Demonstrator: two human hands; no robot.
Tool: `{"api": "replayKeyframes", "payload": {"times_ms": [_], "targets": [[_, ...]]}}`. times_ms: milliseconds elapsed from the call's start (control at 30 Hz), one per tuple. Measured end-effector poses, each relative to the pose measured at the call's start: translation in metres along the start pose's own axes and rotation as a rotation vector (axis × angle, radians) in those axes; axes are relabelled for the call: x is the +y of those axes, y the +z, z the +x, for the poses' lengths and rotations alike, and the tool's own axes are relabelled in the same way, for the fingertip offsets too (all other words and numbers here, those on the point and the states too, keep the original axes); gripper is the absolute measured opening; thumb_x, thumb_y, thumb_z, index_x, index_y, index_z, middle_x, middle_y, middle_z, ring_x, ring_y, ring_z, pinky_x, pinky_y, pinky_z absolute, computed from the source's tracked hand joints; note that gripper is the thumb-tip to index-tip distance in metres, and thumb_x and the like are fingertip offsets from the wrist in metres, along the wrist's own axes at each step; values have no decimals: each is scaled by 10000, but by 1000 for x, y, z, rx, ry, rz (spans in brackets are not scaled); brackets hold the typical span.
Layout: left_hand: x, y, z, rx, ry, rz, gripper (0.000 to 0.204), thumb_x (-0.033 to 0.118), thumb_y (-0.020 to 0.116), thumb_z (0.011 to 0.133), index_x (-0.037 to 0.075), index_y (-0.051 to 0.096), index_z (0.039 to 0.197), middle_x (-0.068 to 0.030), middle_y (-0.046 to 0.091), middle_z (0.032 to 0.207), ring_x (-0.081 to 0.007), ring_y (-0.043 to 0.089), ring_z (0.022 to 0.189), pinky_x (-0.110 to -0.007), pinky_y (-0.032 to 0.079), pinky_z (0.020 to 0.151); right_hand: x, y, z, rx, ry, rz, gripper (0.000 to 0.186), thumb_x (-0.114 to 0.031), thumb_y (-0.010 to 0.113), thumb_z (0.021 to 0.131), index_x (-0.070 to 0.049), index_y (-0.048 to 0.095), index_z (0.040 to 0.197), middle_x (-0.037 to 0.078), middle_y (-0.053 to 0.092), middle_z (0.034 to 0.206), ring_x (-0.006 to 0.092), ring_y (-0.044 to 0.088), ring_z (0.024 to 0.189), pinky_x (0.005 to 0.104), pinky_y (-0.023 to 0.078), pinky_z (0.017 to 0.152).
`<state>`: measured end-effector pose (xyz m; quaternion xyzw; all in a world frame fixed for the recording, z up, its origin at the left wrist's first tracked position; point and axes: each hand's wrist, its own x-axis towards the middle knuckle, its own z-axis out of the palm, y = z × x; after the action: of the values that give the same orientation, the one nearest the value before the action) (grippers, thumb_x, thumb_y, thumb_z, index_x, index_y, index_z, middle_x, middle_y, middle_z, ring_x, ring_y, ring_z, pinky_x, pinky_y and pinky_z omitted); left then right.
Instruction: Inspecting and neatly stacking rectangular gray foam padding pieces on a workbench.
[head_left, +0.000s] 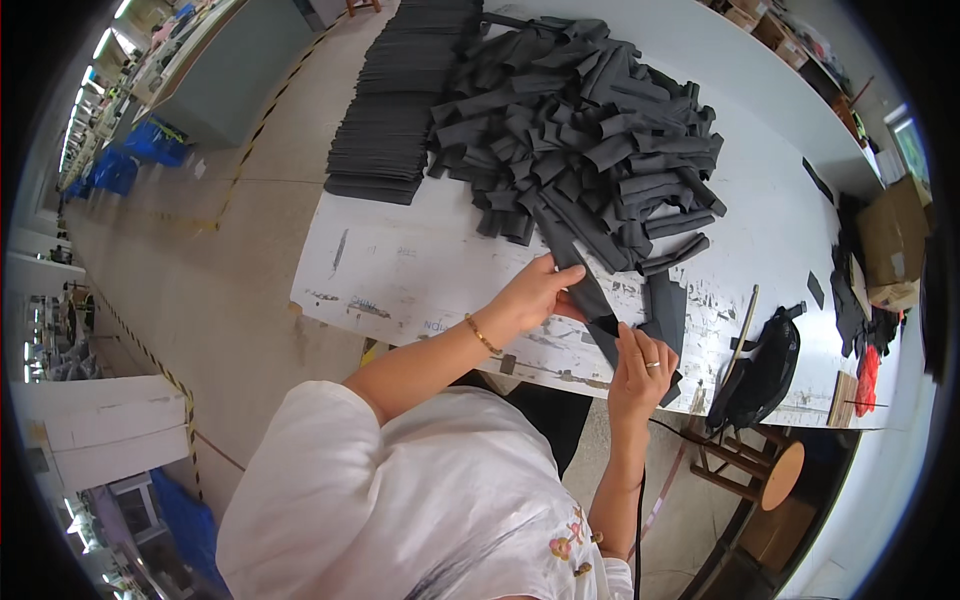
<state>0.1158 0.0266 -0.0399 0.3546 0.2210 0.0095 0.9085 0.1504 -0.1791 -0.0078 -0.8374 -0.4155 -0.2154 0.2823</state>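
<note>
A long dark grey fabric strip stretches between my hands over the near edge of the white table. My left hand grips the middle of the strip, thumb on top. Lower down, my right hand pinches the strip near its near end; its fingertips partly hide that end. Under and beside my right hand lie flat dark grey pieces. Ahead spreads a loose heap of dark grey fabric strips. Left of the heap, similar strips lie in a long, neat overlapping row.
At the right stand a black bag and a thin stick on the table. A round wooden stool is below that edge. A cardboard box and a red plastic bag sit farther right. Blue bags lie on the floor left.
</note>
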Motion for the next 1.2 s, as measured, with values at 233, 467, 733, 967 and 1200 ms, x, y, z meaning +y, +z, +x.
{"api": "replayKeyframes", "payload": {"times_ms": [233,467,733,967,1200], "targets": [[6,2,-7,33,-21,-7,236,203,565,994,20,544,1142,-110,659,1039,-247,701,883,-419,619,704,-10,6,9,8,-110,-117,331,7,664,754,-26,698,1082,47,630,1015,207,612,881,383,433,812],[3,21,-20,75,207,107,309,203,603,975,19,509,1204,-112,640,1087,-242,692,923,-398,606,793,-25,20,5,24,15,-57,380,-59,713,832,-22,624,1200,77,615,1035,248,595,909,403,435,818],[-13,11,-12,-180,213,-142,239,204,600,979,7,601,1113,-147,698,975,-309,629,1138,-422,472,1014,-40,30,-19,-170,287,149,480,2,743,730,-30,519,1154,179,558,1176,370,540,1057,479,431,879],[-18,20,-28,-116,86,-149,278,259,544,1009,10,606,1116,-164,681,1146,-280,621,1148,-393,463,1018,-46,32,4,-111,200,205,406,-14,747,765,-54,533,1107,179,575,1136,392,562,995,463,472,840],[-32,21,-29,-212,109,-210,308,286,545,1007,26,611,1159,-174,665,1198,-248,616,1148,-370,469,995,-34,34,-4,-158,261,403,260,21,726,792,-33,593,1008,169,600,1054,326,630,826,402,512,685]]}}
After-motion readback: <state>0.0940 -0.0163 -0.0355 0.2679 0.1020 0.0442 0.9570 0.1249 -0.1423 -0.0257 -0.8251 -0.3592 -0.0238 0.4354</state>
